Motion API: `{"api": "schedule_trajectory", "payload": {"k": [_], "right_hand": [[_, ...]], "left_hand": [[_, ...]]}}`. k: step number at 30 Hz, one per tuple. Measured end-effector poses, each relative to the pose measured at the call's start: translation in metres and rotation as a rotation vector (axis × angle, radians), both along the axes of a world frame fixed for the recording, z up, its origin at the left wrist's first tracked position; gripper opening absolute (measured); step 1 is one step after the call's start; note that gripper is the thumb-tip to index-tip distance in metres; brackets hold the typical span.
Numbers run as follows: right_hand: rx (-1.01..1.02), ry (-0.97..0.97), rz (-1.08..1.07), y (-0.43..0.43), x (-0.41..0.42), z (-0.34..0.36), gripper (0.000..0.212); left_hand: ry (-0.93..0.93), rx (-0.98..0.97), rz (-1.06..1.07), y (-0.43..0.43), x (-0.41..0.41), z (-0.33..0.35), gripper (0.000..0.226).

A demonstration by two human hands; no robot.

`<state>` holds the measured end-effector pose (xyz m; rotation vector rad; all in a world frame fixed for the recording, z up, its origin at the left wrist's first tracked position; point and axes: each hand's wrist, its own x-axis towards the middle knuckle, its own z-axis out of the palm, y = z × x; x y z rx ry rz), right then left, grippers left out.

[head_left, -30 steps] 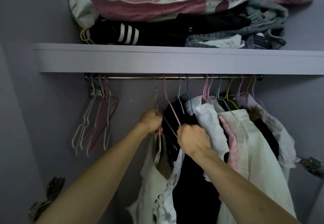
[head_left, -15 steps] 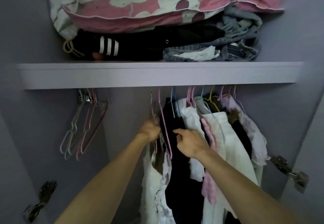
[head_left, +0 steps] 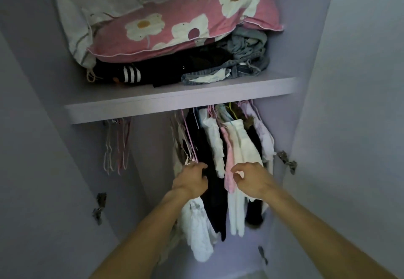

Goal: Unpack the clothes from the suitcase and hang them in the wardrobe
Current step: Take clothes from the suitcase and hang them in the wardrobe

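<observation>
I see left grip (head_left: 190, 180) curled against black garment (head_left: 209, 147), clamp unclear; right grip (head_left: 249, 180) loose, empty. Hung clothes (head_left: 238, 147) at 12 o'clock under shelf (head_left: 175, 108). My worry: snagged finger drags garment off pink hanger (head_left: 188, 138).

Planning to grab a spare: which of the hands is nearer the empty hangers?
Left. The left hand is right of the empty hangers and lower; the right hand is farther right.
</observation>
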<state>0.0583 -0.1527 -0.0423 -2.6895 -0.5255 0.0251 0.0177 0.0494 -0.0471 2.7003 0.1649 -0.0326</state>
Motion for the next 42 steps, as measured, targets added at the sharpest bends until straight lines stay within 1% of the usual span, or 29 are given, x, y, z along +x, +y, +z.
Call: {"api": "schedule_trajectory", "payload": {"k": [4, 5, 8, 11, 14, 17, 20, 27, 32, 37, 42], "right_hand": [[-0.017, -0.068, -0.073, -0.059, -0.075, 0.0, 0.033], [-0.011, -0.097, -0.077, -0.066, -0.082, 0.001, 0.033], [0.015, -0.114, -0.171, -0.118, -0.141, -0.01, 0.031], [0.039, -0.129, -0.28, -0.166, -0.186, -0.021, 0.031], [0.076, -0.101, -0.414, -0.219, -0.23, -0.038, 0.033], [0.078, -0.044, -0.539, -0.274, -0.263, -0.056, 0.031], [0.066, 0.027, -0.648, -0.335, -0.287, -0.079, 0.031], [0.044, 0.167, -0.814, -0.479, -0.304, -0.114, 0.037], [0.065, 0.272, -0.882, -0.567, -0.3, -0.139, 0.039], [0.06, 0.316, -0.908, -0.613, -0.281, -0.163, 0.041], [0.063, 0.384, -0.92, -0.659, -0.235, -0.197, 0.044]], "left_hand": [[-0.077, 0.159, -0.17, -0.041, -0.05, 0.027, 0.05], [-0.105, 0.188, -0.184, -0.043, -0.055, 0.031, 0.05], [-0.133, 0.231, -0.309, -0.087, -0.086, 0.032, 0.051], [-0.141, 0.175, -0.425, -0.131, -0.105, 0.022, 0.048], [-0.124, 0.125, -0.544, -0.184, -0.121, -0.004, 0.046], [-0.049, 0.068, -0.655, -0.237, -0.136, -0.035, 0.044], [0.02, 0.059, -0.769, -0.3, -0.145, -0.068, 0.042], [0.212, 0.066, -0.919, -0.459, -0.14, -0.118, 0.041], [0.341, 0.085, -0.913, -0.547, -0.116, -0.155, 0.041], [0.381, 0.135, -0.906, -0.592, -0.086, -0.175, 0.039], [0.428, 0.186, -0.919, -0.641, -0.032, -0.214, 0.039]]}}
